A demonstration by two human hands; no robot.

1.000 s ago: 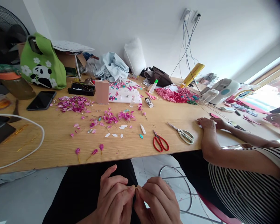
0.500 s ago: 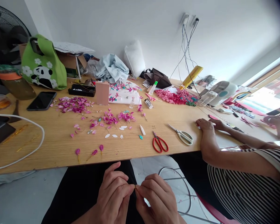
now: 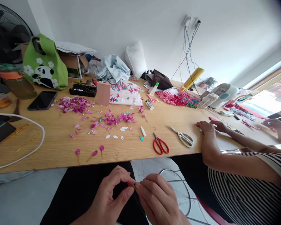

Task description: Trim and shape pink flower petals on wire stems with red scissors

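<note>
Over my lap, below the table's front edge, my left hand (image 3: 115, 193) and my right hand (image 3: 158, 195) meet at the fingertips. Between them shows a tiny gold-coloured piece (image 3: 134, 185), too small to name. My right thumb and forefinger pinch it, the other fingers curled in. My left forefinger and thumb close on it from the other side. Three purple-pink buds on thin yellow stems (image 3: 95, 153) lie nearest on the table. Red-handled scissors (image 3: 161, 146) and pale-handled scissors (image 3: 186, 139) rest to their right.
Pink petals (image 3: 75, 105), white leaf shapes (image 3: 115, 137) and a small white tube (image 3: 143, 131) lie on the wooden table (image 3: 61, 128). A white cable (image 3: 41, 137) loops at left near a phone (image 3: 42, 100). A co-worker's hands (image 3: 206, 125) work at right.
My left hand has turned, its forefinger now arched above the thumb and its other fingers lower behind. My right hand stays nearly in place, still pinching.
</note>
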